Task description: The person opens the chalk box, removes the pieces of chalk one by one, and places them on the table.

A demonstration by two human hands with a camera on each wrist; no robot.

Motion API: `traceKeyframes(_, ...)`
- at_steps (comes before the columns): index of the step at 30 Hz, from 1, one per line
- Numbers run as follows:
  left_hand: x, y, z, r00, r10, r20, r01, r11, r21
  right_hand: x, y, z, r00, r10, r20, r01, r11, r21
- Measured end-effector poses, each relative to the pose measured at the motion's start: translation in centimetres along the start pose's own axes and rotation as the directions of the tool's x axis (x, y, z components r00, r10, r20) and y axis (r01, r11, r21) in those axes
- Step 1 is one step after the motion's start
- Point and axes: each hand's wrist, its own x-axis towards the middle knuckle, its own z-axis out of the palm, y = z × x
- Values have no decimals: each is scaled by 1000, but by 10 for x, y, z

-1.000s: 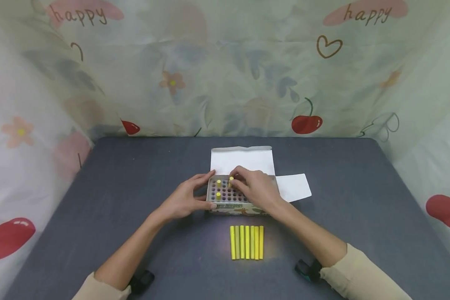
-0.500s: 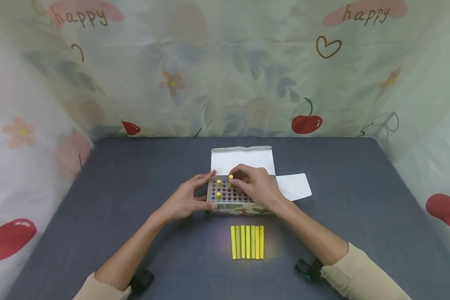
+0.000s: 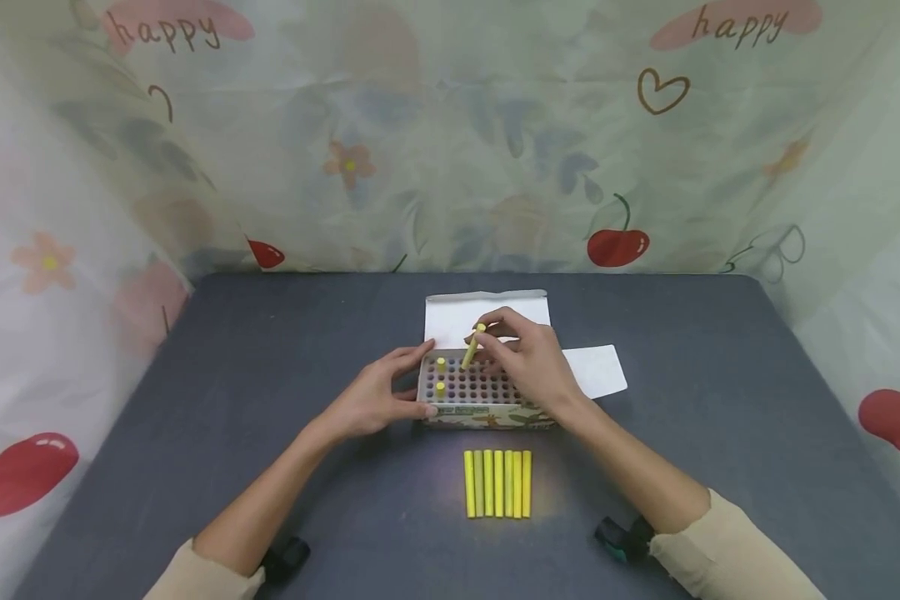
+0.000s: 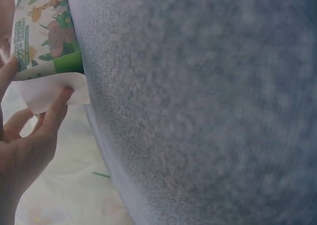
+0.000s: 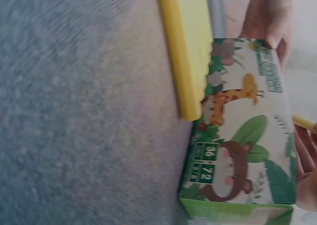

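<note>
My right hand (image 3: 536, 360) pinches a yellow chalk stick (image 3: 472, 348) between thumb and fingers. The stick leans over the back rows of a box (image 3: 487, 415) of small round holes, its lower end close to them. Two more yellow sticks stand upright at the box's left end, the front one (image 3: 440, 391) with only its top showing. My left hand (image 3: 371, 400) grips that end, thumb at the front and fingers behind. In the left wrist view those fingers (image 4: 52, 113) lie against a white flap (image 4: 42, 91). Cartoon animals cover the box front (image 5: 237, 116) in the right wrist view.
Several yellow chalk sticks (image 3: 498, 483) lie side by side in front of the box. Its white lid (image 3: 450, 312) stands up at the back, and a side flap (image 3: 596, 371) spreads right. A patterned curtain (image 3: 450, 167) hangs behind the dark table (image 3: 307, 308).
My right hand has risen, drawing the yellow chalk stick upward from the holes; it now tilts and shows more of its length. My left hand stays on the box. The loose row has not changed.
</note>
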Motion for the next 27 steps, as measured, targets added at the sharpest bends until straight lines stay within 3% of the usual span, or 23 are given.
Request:
traceKeyframes(5,0,1,1,1000,-5,0,5,1000,-2,-9,-6,-11,996,86,-2,-85,990,109)
traceKeyframes(14,0,2,0,1000,3,7,-3,1000,0,-31,-5,-29,969,245,29,-245,950,191)
traceKeyframes(27,0,3,0,1000,-6,4,6,1000,28,-66,-5,-49,948,312,65,-318,940,121)
